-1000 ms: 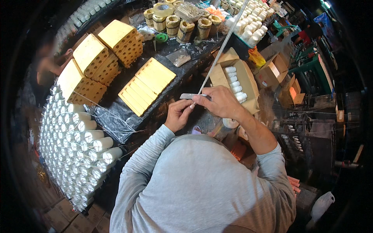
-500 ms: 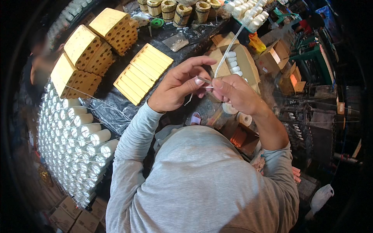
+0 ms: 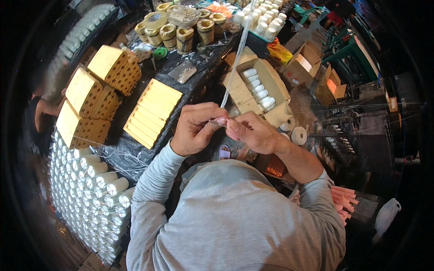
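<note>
Both hands are up front, the left hand [image 3: 197, 129] and the right hand [image 3: 253, 132] meeting at the fingertips, each closed in a pinch at the lower end of the white strands [image 3: 238, 61]. A small pale piece peeks out between them, too covered to identify. The strands climb away from the fingers, passing the near flap of an open cardboard box [image 3: 280, 94] with white spools [image 3: 260, 92] lined up inside.

Over to the left, a grooved yellow block [image 3: 153, 113] lies flat on the black plastic sheet [image 3: 120, 156], just beside the stacked yellow blocks with holes [image 3: 90, 99]. Below those, a dense bank of white cylinders [image 3: 97, 194] crowds the left side, loose strings trailing from it across the sheet. Behind, brown-sided pots [image 3: 184, 39] stand grouped, a tape roll [image 3: 154, 20] on top, a green disc [image 3: 159, 53] and a clear bag [image 3: 183, 71] nearer.

To the right: a yellow bag [image 3: 280, 52], thread cones [image 3: 298, 135] on the floor, pinkish sticks [image 3: 343, 203] past the right elbow. The grey shirt [image 3: 239, 217] fills the lower middle, blocking the floor beneath, with one slippered foot [image 3: 224, 152] showing. A co-worker's arm [image 3: 47, 108] reaches behind the yellow stacks.
</note>
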Demonstrator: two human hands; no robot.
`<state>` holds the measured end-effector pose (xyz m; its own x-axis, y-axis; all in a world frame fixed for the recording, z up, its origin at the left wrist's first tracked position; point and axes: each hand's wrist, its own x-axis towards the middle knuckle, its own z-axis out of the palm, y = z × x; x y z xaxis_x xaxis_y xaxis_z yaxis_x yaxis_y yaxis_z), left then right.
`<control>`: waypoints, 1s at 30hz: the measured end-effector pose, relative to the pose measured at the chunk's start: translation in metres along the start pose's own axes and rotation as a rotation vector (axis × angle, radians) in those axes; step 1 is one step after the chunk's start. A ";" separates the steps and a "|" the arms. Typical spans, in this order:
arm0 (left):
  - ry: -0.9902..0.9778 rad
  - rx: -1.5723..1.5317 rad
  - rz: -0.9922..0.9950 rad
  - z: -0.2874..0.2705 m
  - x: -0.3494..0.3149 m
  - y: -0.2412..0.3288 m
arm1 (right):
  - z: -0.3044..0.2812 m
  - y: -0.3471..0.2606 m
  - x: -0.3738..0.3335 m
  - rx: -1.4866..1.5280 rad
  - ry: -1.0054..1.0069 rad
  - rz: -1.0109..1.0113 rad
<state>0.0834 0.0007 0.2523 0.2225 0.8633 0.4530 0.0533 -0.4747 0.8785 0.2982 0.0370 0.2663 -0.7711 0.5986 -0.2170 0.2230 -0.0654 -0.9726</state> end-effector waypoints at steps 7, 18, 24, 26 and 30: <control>0.430 0.228 -0.050 -0.011 0.006 -0.002 | -0.055 0.007 -0.067 -0.210 -0.071 -0.389; 0.199 0.308 -0.033 0.024 -0.027 -0.007 | -0.023 -0.078 0.046 0.569 -0.053 -0.643; 0.237 0.414 -0.013 0.030 -0.047 -0.010 | -0.004 -0.077 0.038 0.604 0.058 -0.675; 0.186 0.448 -0.019 0.031 -0.056 -0.004 | -0.004 -0.051 0.041 0.547 0.186 -0.718; 0.183 0.338 -0.249 0.018 -0.081 0.036 | -0.023 0.034 0.059 0.496 0.456 -0.563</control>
<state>0.0853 -0.0891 0.2449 -0.0113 0.9599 0.2801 0.4048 -0.2517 0.8791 0.2745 0.0887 0.2223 -0.3510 0.9005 0.2567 -0.4856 0.0593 -0.8722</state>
